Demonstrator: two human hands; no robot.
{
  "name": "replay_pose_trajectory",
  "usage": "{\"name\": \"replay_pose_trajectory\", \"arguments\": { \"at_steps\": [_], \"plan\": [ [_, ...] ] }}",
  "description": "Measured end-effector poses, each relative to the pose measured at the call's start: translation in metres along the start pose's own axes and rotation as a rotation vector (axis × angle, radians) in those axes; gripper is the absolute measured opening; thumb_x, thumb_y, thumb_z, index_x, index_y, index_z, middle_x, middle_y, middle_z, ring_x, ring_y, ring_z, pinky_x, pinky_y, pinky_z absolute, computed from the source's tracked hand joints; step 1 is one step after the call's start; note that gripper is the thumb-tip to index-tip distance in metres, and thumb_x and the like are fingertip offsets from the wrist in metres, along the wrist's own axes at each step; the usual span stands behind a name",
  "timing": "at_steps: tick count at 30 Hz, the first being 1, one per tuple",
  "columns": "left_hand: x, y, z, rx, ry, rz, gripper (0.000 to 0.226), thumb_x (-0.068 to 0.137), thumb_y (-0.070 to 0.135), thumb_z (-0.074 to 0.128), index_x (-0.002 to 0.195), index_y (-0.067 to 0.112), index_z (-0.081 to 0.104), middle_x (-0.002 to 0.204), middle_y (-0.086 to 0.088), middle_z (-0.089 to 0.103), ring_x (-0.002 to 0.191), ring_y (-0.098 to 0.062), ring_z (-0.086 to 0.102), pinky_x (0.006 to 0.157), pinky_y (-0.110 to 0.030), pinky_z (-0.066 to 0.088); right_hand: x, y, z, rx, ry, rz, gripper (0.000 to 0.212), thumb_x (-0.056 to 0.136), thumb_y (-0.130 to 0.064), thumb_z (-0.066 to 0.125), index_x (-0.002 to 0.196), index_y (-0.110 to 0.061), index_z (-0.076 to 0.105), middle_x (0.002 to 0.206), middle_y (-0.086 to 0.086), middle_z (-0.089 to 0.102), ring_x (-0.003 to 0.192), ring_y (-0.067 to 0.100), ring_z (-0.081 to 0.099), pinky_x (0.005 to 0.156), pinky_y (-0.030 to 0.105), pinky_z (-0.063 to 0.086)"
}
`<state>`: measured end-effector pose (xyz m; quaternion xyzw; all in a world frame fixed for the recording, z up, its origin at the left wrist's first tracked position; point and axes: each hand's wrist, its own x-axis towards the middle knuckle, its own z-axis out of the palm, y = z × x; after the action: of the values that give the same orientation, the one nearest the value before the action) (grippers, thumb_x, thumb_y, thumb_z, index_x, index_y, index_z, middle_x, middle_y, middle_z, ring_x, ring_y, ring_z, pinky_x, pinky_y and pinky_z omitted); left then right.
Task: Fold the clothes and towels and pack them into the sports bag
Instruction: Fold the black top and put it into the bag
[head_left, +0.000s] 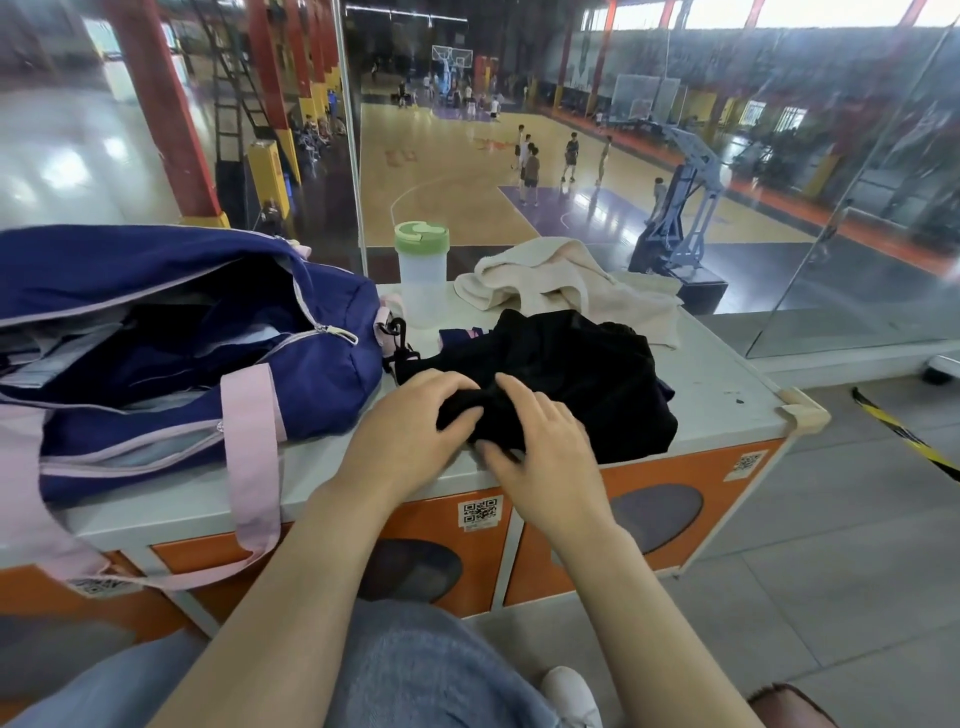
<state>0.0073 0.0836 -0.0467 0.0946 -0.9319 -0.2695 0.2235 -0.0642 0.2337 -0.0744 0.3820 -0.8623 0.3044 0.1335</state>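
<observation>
Both hands, left hand (410, 423) and right hand (540, 441), fingers curled, pinching near edge of black garment (571, 374), likely to start a fold; bag (171, 332) gaping left of fingers.

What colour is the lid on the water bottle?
Light green. The bottle's lid shows best in the head view, standing between the bag and the towel.

Matt navy cloth sports bag (322, 358) with pink webbing straps; soft black garment (571, 374); nubbly cream terry towel (561, 280); frosted plastic bottle (422, 280); cabinet top (727, 384) smooth, possibly painted metal.
</observation>
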Motion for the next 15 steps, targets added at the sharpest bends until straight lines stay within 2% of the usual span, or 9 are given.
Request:
{"name": "replay_pose_trajectory", "arguments": {
  "at_steps": [2,4,6,8,10,12,13,15],
  "plan": [
    [0.0,-0.002,0.001,-0.003,0.017,-0.008,0.023,0.094,0.042,0.053,0.115,0.034,0.058,0.109,0.014,0.059,0.097,-0.005,0.056,0.072,-0.015,0.039,0.005,-0.002,0.001,-0.109,0.065,-0.039,0.038,0.091,-0.037,0.061,0.126,-0.024,0.058,0.107,-0.006,0.063,0.101,0.017,0.057,0.091,0.039,0.049],
    [0.001,-0.003,0.002,-0.012,0.041,-0.05,0.034,0.093,0.047,0.052,0.122,0.031,0.055,0.115,0.012,0.057,0.105,-0.006,0.05,0.08,-0.02,0.04,0.009,-0.004,0.0,-0.124,0.097,-0.023,0.022,0.092,-0.038,0.06,0.105,-0.022,0.066,0.094,-0.006,0.062,0.088,0.016,0.057,0.077,0.036,0.05],
    [0.002,-0.001,0.0,-0.063,0.103,-0.126,0.048,0.09,0.053,0.052,0.13,0.026,0.05,0.12,0.01,0.051,0.114,-0.008,0.041,0.09,-0.027,0.039,0.012,-0.005,-0.003,0.038,0.132,0.076,0.02,0.093,-0.039,0.059,0.084,-0.021,0.064,0.081,-0.008,0.058,0.074,0.011,0.055,0.064,0.028,0.046],
    [0.004,0.002,-0.003,-0.155,0.208,-0.228,0.05,0.089,0.053,0.053,0.127,0.022,0.048,0.119,0.009,0.045,0.116,-0.009,0.037,0.089,-0.027,0.035,0.017,-0.004,-0.011,0.271,0.17,0.236,0.03,0.094,-0.041,0.059,0.069,-0.024,0.054,0.068,-0.009,0.053,0.061,0.005,0.052,0.054,0.019,0.037],
    [0.006,0.004,-0.006,-0.264,0.261,-0.331,0.038,0.092,0.049,0.053,0.117,0.02,0.049,0.112,0.006,0.049,0.106,-0.011,0.048,0.079,-0.022,0.037,0.022,-0.004,-0.018,0.437,0.209,0.361,0.035,0.094,-0.041,0.059,0.065,-0.025,0.051,0.06,-0.009,0.052,0.054,0.002,0.05,0.05,0.013,0.034],
    [0.008,0.006,-0.004,-0.371,0.176,-0.381,0.028,0.097,0.045,0.046,0.107,0.021,0.054,0.101,0.005,0.058,0.094,-0.013,0.058,0.068,-0.022,0.039,0.023,-0.004,-0.022,0.506,0.231,0.395,0.032,0.095,-0.039,0.058,0.067,-0.024,0.053,0.06,-0.009,0.053,0.055,-0.001,0.051,0.05,0.01,0.036],
    [0.01,0.008,-0.002,-0.417,0.101,-0.373,0.027,0.099,0.043,0.043,0.108,0.023,0.058,0.1,0.008,0.062,0.095,-0.012,0.06,0.07,-0.023,0.042,0.023,-0.004,-0.023,0.529,0.233,0.391,0.031,0.096,-0.038,0.058,0.069,-0.024,0.054,0.061,-0.009,0.054,0.056,-0.002,0.051,0.051,0.009,0.037],
    [0.015,0.014,0.003,-0.429,-0.025,-0.32,0.031,0.101,0.039,0.038,0.123,0.029,0.058,0.116,0.014,0.061,0.111,-0.009,0.056,0.085,-0.025,0.043,0.021,-0.005,-0.024,0.565,0.236,0.36,0.025,0.096,-0.034,0.058,0.073,-0.024,0.055,0.063,-0.009,0.055,0.057,-0.002,0.052,0.052,0.008,0.038]
  ]
}}
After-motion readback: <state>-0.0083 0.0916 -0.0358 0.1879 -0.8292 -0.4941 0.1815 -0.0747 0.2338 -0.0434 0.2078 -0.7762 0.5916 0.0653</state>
